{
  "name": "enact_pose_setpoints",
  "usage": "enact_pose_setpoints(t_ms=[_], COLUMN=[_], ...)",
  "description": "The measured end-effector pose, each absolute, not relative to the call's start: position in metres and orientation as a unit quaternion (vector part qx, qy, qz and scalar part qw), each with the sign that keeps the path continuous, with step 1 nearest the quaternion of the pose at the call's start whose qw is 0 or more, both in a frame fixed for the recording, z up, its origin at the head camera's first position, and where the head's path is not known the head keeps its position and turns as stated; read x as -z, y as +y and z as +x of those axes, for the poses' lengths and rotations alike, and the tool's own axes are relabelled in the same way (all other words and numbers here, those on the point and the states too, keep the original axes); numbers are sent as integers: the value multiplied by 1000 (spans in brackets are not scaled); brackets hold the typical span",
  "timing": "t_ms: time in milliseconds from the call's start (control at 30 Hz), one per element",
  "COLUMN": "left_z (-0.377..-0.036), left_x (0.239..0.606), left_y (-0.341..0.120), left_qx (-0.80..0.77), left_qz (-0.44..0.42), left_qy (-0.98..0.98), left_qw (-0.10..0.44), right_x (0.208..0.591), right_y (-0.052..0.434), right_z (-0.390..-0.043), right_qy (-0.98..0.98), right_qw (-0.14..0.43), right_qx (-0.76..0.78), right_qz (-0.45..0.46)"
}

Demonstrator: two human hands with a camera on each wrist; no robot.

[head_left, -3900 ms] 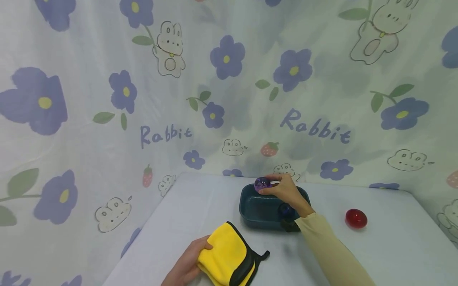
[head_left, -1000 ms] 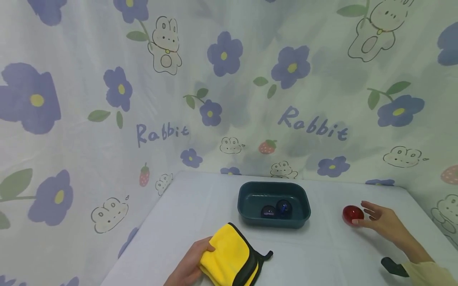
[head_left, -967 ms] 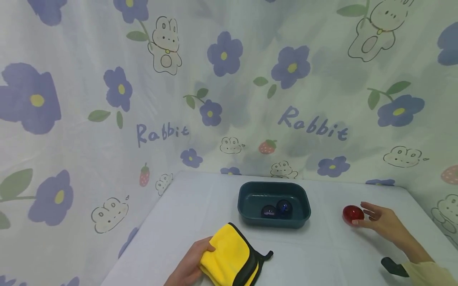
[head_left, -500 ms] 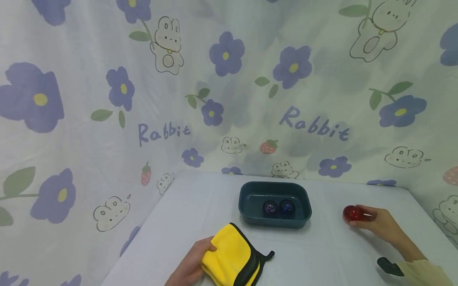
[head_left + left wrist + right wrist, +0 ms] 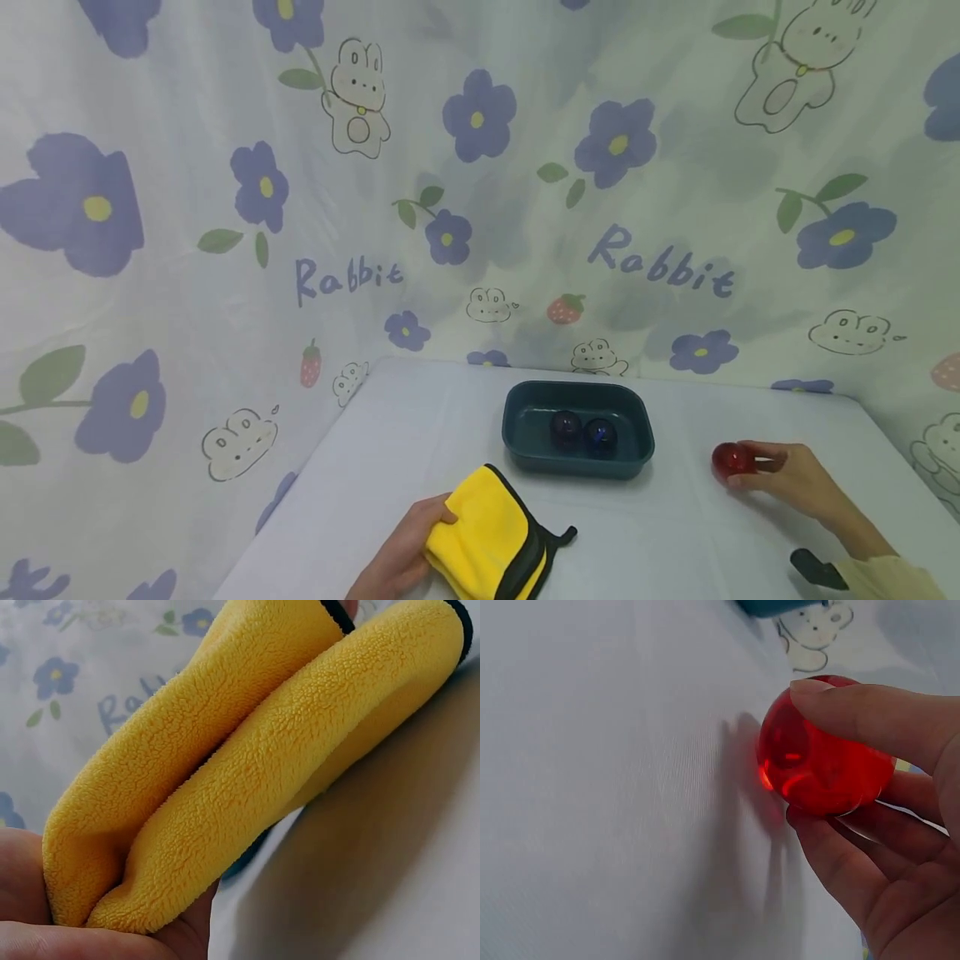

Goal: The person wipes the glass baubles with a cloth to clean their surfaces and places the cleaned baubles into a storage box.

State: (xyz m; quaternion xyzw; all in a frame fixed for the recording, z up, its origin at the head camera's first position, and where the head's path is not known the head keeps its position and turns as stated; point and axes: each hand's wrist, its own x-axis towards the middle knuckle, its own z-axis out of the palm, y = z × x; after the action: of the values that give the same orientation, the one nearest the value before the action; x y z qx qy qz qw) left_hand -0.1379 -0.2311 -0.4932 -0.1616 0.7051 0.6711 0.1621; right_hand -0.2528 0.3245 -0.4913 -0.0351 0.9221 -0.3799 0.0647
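Note:
My right hand grips a clear red ball at the right of the table; in the right wrist view the thumb and fingers curl round the red ball, which casts a shadow on the cloth beneath. My left hand holds a folded yellow cloth with black trim at the front of the table, and the cloth fills the left wrist view. A dark teal tray in the middle holds two dark glassy balls.
The white table is backed by a flower-and-rabbit printed curtain on the far and left sides. A black wrist strap shows on my right forearm.
My right hand left the tray, reached to the red ball and closed its fingers round it. The ball shifted slightly left. The left hand and cloth stayed put.

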Motion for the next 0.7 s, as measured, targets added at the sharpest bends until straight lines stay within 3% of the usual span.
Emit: enact_pose_setpoints(t_ms=[333, 700], left_z=[-140, -156], left_x=[467, 407], left_y=[-231, -223], left_qx=[-720, -731], left_qz=[-37, 48], left_qy=[664, 661], left_qw=[200, 163], right_x=[476, 432], right_y=[306, 261], right_z=[-241, -225], right_qy=[911, 888], right_qw=[55, 21], right_qx=[405, 451], right_qz=[-53, -86])
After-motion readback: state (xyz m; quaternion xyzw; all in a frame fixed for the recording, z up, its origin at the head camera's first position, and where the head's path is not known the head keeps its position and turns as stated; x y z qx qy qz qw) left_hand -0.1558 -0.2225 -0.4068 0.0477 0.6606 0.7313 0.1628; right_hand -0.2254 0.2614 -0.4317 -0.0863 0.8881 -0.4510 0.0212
